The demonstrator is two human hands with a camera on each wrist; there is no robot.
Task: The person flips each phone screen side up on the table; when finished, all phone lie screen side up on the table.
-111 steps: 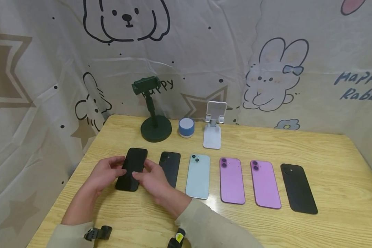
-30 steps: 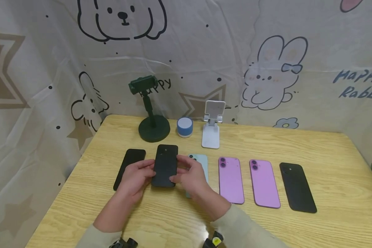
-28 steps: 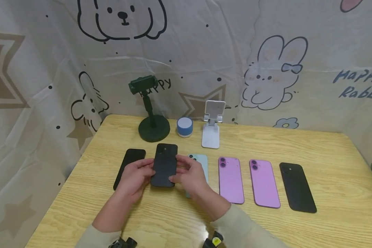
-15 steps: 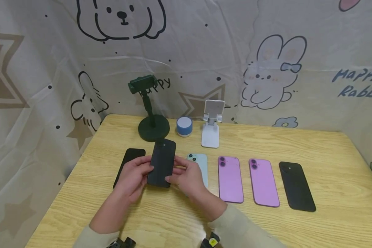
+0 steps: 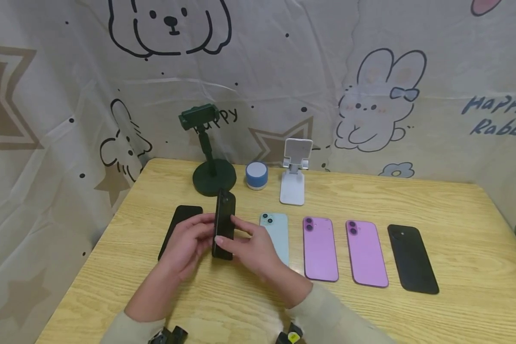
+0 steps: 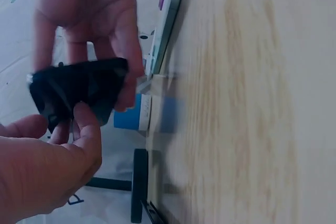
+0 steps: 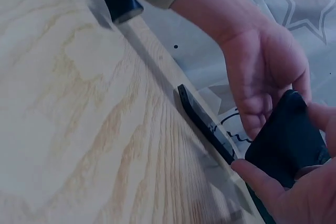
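The right hand [image 5: 253, 246] pinches the dark phone [image 5: 225, 223], raised above the table [image 5: 468, 234] between the leftmost black phone [image 5: 184, 215] and the mint phone [image 5: 279, 231]. The left hand [image 5: 187, 246] touches it, grip indeterminable; opposed contact presumably steadies its tilt.

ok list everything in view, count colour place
table: 1, light wood, lower view
cloth: 1, whitish, behind table
pole stand: 1, green, back left
cylinder: 1, blue-white, between stands
folding stand: 1, white, right of cylinder
held phone: 1, black, between hands
left phone: 1, black, partly behind left hand
mint phone: 1, mint, partly behind right hand
purple phones: 2, purple, right of mint phone
right phone: 1, black, row's right end
wrist devices: 2, black, at cuffs
sleeves: 2, beige, bottom edge
left hand: 1, bare, at held phone
right hand: 1, bare, gripping held phone
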